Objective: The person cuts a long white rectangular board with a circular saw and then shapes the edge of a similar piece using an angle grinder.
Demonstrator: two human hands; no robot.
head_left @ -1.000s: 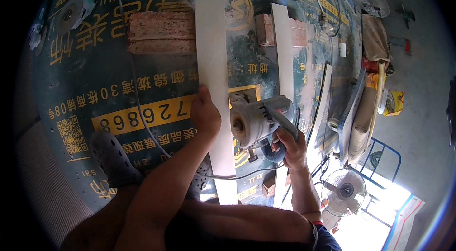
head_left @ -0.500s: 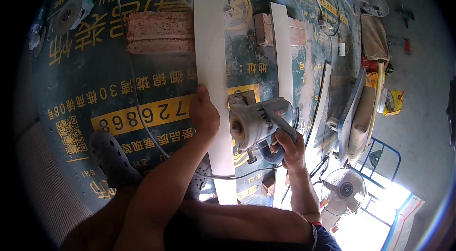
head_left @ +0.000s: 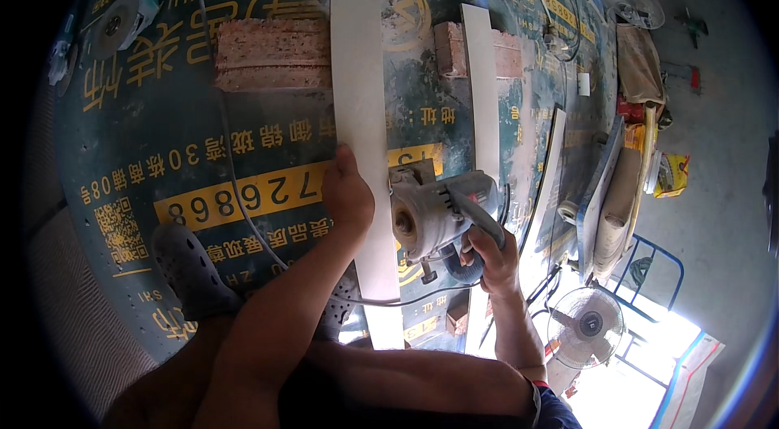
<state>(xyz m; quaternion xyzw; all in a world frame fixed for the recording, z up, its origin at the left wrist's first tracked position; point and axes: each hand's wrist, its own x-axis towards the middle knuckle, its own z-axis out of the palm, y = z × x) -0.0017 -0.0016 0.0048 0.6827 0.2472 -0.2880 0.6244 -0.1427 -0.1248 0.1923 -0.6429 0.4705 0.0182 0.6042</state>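
Observation:
A long pale tile strip (head_left: 359, 104) runs from the top of the view down toward my knees. My left hand (head_left: 349, 192) is closed on its left edge, with the thumb lying along the top face and the other fingers mostly hidden. Against the strip's right edge sits a grey corded power saw (head_left: 422, 222); its blade is out of sight. Wrapped round the saw's rear loop handle is my right hand (head_left: 497, 263). A red brick (head_left: 272, 56) meets the strip farther up on the left.
A second pale strip (head_left: 484, 88) crosses another brick (head_left: 450, 47) at right; a third strip (head_left: 548, 173) lies beyond. A power cord (head_left: 406, 301) crosses the strip below my hands. An angle grinder (head_left: 130, 19) lies far left, a standing fan (head_left: 586, 327) lower right. Printed sheeting covers the floor.
The power saw and my right hand have shifted only very slightly. My left hand stays at the same place on the strip.

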